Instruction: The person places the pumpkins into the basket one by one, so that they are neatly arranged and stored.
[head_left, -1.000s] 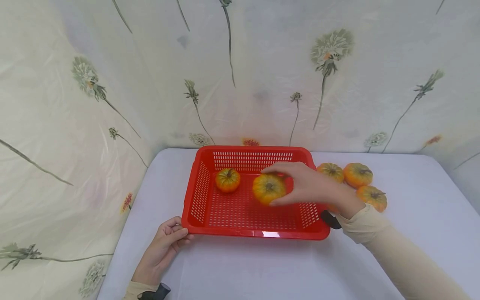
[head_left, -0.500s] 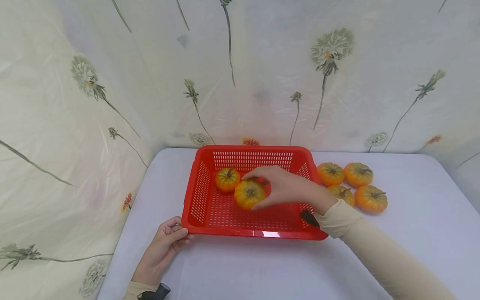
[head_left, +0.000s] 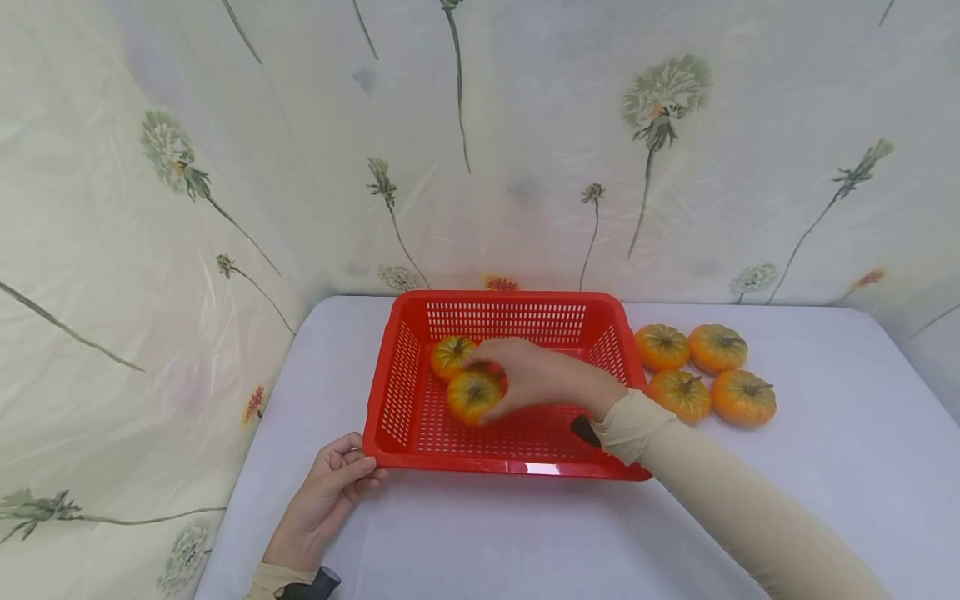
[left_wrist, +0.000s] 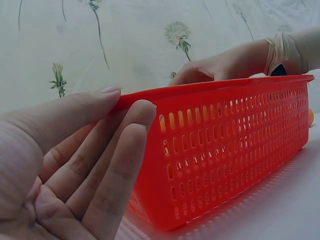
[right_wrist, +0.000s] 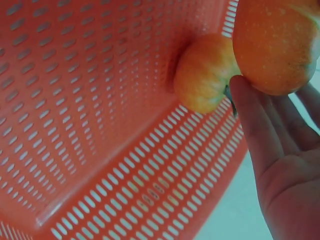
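A red slotted plastic basket (head_left: 517, 464) stands on the table, one small orange pumpkin (head_left: 451, 357) lying in its back left part. My right hand (head_left: 536, 377) reaches in over the right side and grips a second pumpkin (head_left: 474, 398) between thumb and fingers, just in front of the first. In the right wrist view the held pumpkin (right_wrist: 277, 47) overlaps the lying pumpkin (right_wrist: 205, 75). My left hand (head_left: 335, 483) pinches the basket's front left corner; the left wrist view has its thumb on top of the rim (left_wrist: 215, 86) and fingers below.
Several more pumpkins (head_left: 678, 395) sit in a tight group on the white tablecloth (head_left: 817, 467) right of the basket. A curtain with dandelion prints (head_left: 525, 150) hangs behind the table and along its left side.
My right hand has carried its pumpkin left and slightly toward me inside the basket, beside the lying one. The group at the right is now uncovered. My left hand has stayed put.
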